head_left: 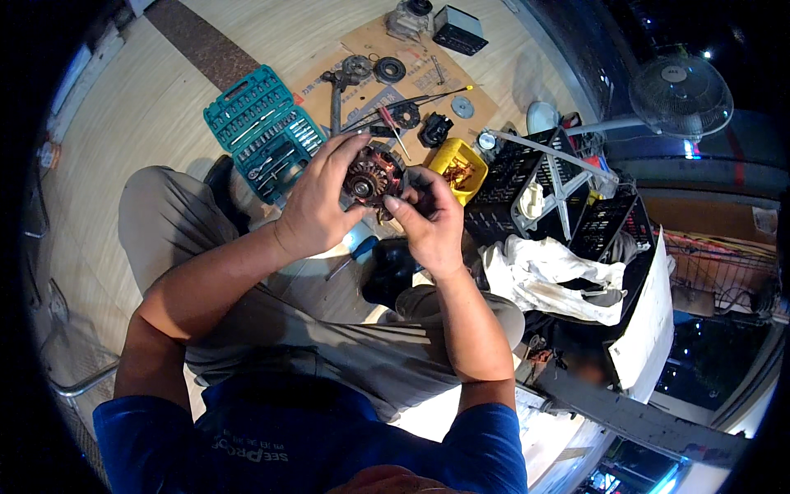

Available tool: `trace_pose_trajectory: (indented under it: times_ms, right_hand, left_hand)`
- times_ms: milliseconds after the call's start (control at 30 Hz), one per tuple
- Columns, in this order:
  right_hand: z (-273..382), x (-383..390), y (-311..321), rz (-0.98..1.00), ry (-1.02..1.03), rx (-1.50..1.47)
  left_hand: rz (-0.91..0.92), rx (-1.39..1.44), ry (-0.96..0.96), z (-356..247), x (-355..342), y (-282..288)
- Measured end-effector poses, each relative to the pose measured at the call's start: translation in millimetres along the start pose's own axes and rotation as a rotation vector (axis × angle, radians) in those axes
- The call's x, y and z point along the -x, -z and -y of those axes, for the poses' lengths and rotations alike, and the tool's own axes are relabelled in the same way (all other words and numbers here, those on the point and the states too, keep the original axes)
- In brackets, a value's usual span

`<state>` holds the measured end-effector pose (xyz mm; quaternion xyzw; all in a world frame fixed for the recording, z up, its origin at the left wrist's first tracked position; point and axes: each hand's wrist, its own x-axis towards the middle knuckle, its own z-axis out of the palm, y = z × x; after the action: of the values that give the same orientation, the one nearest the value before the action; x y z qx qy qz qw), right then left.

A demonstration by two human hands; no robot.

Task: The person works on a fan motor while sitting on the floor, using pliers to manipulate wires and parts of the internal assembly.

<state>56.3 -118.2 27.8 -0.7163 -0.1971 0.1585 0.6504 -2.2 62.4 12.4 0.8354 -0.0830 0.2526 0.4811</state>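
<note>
My left hand (317,202) and my right hand (429,224) hold a round, dark motor part (367,183) between them above my lap. Reddish copper windings show around it, and a ring with a shaft end sits at its middle. The left fingers wrap over its upper left side, while my right thumb presses at its lower right edge. The right fingers are partly hidden behind it. Beyond the part lies a red-handled screwdriver (394,130) on a cardboard sheet (481,103). Just to the right stands a yellow container (471,169) with copper-coloured pieces inside.
An open green socket set (239,97) lies at the left. Dark round parts (389,70) and a hammer (336,103) rest on the cardboard. Black crates (494,206) with a white cloth (547,276) stand at the right, near a fan (681,95). A blue-handled screwdriver (364,247) lies near my legs.
</note>
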Motion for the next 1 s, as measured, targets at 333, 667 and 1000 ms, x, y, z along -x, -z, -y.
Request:
trace_pose_trajectory:
  times_ms: [333, 667, 1000]
  right_hand:
    - [3, -4, 1, 0.052, -0.13, -0.204]
    - [-2, -4, 1, 0.07, -0.138, -0.2]
    - [-13, -18, 16, -0.057, -0.068, -0.136]
  left_hand:
    - [0.072, 0.068, 0.147, -3, -3, 1]
    - [0.064, 0.058, 0.112, 2, -1, -2]
    - [0.044, 0.03, 0.101, 4, 1, -1]
